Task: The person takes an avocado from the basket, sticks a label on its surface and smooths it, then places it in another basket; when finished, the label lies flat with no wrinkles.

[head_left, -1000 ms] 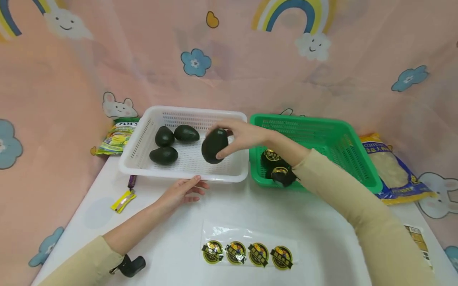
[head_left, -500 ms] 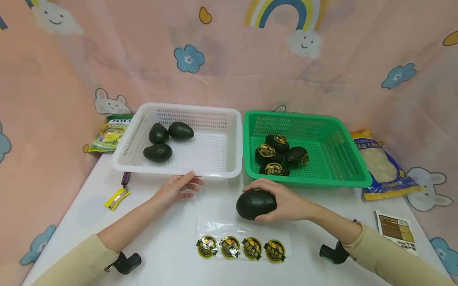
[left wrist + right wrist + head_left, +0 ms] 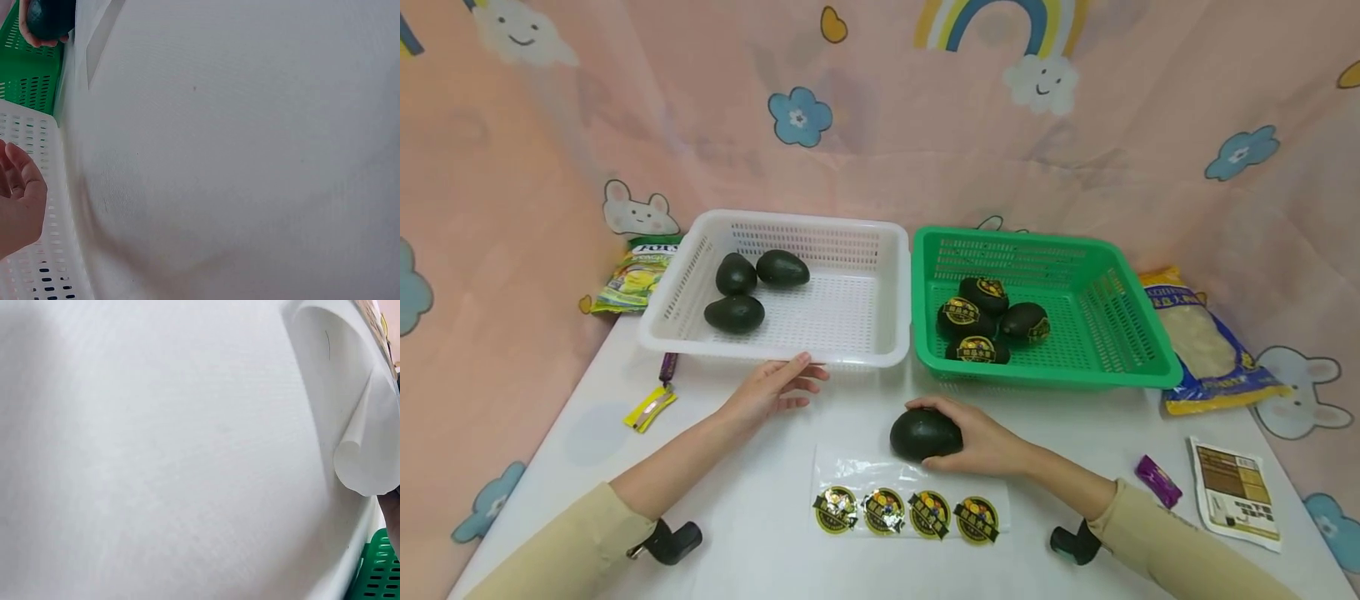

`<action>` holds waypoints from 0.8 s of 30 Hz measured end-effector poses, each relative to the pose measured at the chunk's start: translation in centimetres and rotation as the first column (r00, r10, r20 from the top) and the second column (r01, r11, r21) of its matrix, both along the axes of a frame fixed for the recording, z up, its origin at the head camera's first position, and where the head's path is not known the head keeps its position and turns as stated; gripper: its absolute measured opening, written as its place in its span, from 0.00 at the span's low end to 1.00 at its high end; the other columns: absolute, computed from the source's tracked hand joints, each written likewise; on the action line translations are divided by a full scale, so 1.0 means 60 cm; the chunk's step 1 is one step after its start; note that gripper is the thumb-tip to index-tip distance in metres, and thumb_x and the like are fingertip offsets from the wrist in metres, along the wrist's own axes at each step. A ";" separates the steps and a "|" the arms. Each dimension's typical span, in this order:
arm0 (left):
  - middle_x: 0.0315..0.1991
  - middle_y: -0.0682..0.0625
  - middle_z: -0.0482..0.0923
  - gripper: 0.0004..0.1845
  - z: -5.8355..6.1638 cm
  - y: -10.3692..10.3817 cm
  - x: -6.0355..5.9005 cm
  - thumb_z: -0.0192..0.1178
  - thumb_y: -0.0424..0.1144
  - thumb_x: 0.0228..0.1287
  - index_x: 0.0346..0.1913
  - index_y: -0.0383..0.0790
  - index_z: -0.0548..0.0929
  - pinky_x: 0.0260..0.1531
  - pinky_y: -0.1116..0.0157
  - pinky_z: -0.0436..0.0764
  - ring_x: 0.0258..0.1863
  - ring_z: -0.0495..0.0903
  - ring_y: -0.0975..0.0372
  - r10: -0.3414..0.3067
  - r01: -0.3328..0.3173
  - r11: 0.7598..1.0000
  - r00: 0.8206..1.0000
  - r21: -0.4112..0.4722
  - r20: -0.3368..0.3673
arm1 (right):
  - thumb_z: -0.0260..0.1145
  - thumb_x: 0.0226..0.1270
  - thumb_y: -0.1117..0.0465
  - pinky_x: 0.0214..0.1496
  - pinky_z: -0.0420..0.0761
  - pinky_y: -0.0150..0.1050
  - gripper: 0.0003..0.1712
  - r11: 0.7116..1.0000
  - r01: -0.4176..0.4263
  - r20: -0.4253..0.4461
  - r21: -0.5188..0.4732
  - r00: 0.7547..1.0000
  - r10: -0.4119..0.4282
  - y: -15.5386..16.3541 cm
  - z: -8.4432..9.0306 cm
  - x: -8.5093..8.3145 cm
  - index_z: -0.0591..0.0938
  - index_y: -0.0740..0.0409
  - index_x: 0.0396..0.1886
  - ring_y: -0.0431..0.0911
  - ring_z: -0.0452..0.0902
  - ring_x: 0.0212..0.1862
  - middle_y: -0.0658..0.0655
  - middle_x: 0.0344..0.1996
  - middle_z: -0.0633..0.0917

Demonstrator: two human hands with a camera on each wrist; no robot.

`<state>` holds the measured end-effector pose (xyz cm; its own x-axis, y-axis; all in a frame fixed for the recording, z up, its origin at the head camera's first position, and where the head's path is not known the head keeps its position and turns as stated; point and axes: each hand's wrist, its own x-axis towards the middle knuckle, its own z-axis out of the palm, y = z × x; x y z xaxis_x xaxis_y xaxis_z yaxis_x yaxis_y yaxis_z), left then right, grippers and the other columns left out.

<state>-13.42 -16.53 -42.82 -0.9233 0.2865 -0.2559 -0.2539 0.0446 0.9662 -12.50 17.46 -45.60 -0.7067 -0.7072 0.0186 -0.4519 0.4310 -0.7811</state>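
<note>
My right hand (image 3: 981, 437) grips a dark green avocado (image 3: 925, 434) from its right side, thumb below and fingers over the top. It is low over the table, just behind a clear sheet (image 3: 910, 463) with a row of several round black-and-gold stickers (image 3: 930, 514). My left hand (image 3: 772, 390) is at the front rim of the white basket (image 3: 775, 354), thumb tip at the rim and fingers loosely extended below it. Inside that basket lie three plain avocados (image 3: 734, 314). Several avocados (image 3: 976, 349) bearing gold-and-black stickers sit in the green basket (image 3: 1060, 377).
Behind the baskets hangs a pink patterned cloth (image 3: 880, 167). A yellow-green bag (image 3: 638, 279) stands at left, a blue-and-yellow bag (image 3: 1210, 342) at right. Small yellow (image 3: 651, 408) and purple packets (image 3: 1158, 481) and a brown-and-white pouch (image 3: 1234, 492) lie on the white table (image 3: 790, 567).
My right hand has lifted the avocado out of the white basket and brought it toward me, down behind the sticker sheet. My left hand has stayed at the white basket's rim.
</note>
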 end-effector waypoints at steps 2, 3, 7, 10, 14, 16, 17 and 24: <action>0.46 0.50 0.83 0.29 0.000 0.000 -0.001 0.48 0.52 0.76 0.57 0.25 0.77 0.48 0.63 0.79 0.47 0.79 0.59 -0.002 0.002 1.000 1.000 0.000 -0.002 | 0.78 0.52 0.52 0.63 0.69 0.51 0.43 1.000 -0.007 0.001 0.005 1.000 0.007 0.000 0.001 -0.001 0.69 0.43 0.68 0.43 0.69 0.64 0.43 0.63 0.74; 0.46 0.51 0.83 0.29 0.001 0.001 -0.001 0.48 0.52 0.76 0.57 0.25 0.77 0.48 0.63 0.79 0.48 0.79 0.58 -0.002 0.002 1.000 1.000 -0.001 -0.003 | 0.78 0.53 0.52 0.63 0.69 0.52 0.44 1.000 -0.009 0.000 0.010 1.000 0.009 0.001 0.002 -0.001 0.69 0.44 0.69 0.43 0.69 0.64 0.43 0.63 0.74; 0.47 0.49 0.83 0.29 0.001 0.001 -0.002 0.48 0.52 0.76 0.56 0.25 0.77 0.49 0.63 0.79 0.51 0.77 0.53 -0.008 0.008 1.000 1.000 0.002 0.000 | 0.78 0.52 0.49 0.64 0.68 0.53 0.46 1.000 0.000 0.011 0.027 1.000 -0.001 0.003 0.006 -0.004 0.67 0.45 0.70 0.44 0.69 0.64 0.44 0.65 0.73; 0.49 0.47 0.82 0.29 0.000 0.002 -0.002 0.48 0.52 0.76 0.57 0.24 0.76 0.49 0.64 0.79 0.52 0.77 0.52 -0.005 0.005 1.000 1.000 0.012 0.003 | 0.78 0.51 0.47 0.66 0.66 0.53 0.47 0.999 0.014 0.029 0.030 0.999 -0.015 0.005 0.010 -0.005 0.67 0.45 0.70 0.43 0.69 0.64 0.45 0.65 0.73; 0.47 0.45 0.82 0.28 -0.003 0.018 0.013 0.48 0.51 0.76 0.57 0.25 0.76 0.49 0.60 0.80 0.48 0.78 0.52 -0.008 0.008 1.000 0.999 -0.001 -0.050 | 0.78 0.51 0.45 0.66 0.67 0.52 0.47 1.000 0.021 0.051 0.011 0.998 -0.021 0.007 0.016 -0.005 0.67 0.45 0.70 0.45 0.69 0.64 0.46 0.66 0.73; 0.45 0.47 0.83 0.25 -0.003 0.038 0.034 0.50 0.50 0.75 0.56 0.30 0.78 0.47 0.58 0.80 0.46 0.79 0.53 -0.089 0.077 0.993 0.986 -0.092 -0.141 | 0.77 0.53 0.44 0.66 0.67 0.51 0.45 0.999 0.039 0.057 0.002 0.998 -0.039 0.010 0.019 -0.004 0.68 0.43 0.69 0.47 0.69 0.64 0.45 0.66 0.72; 0.45 0.48 0.82 0.23 -0.004 0.050 0.047 0.51 0.51 0.74 0.55 0.33 0.80 0.47 0.58 0.80 0.46 0.79 0.54 -0.169 0.133 0.975 0.964 -0.176 -0.207 | 0.76 0.54 0.45 0.67 0.67 0.51 0.44 0.999 0.051 0.058 -0.005 0.997 -0.050 0.012 0.020 -0.003 0.68 0.43 0.69 0.48 0.69 0.65 0.45 0.66 0.72; 0.56 0.52 0.74 0.34 -0.026 0.131 0.127 0.60 0.65 0.60 0.59 0.43 0.76 0.53 0.61 0.75 0.56 0.71 0.61 -0.677 0.065 0.579 0.594 -0.813 -0.434 | 0.72 0.63 0.54 0.67 0.68 0.47 0.32 0.989 0.098 -0.009 -0.107 0.995 -0.100 0.017 0.030 0.002 0.73 0.53 0.65 0.47 0.69 0.65 0.46 0.62 0.75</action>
<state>-5.80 -8.69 -44.41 -0.7351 0.6745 0.0689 0.6266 0.6370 0.4490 -12.36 18.49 -43.81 -0.7723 -0.6273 0.1001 -0.4223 0.3894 -0.8185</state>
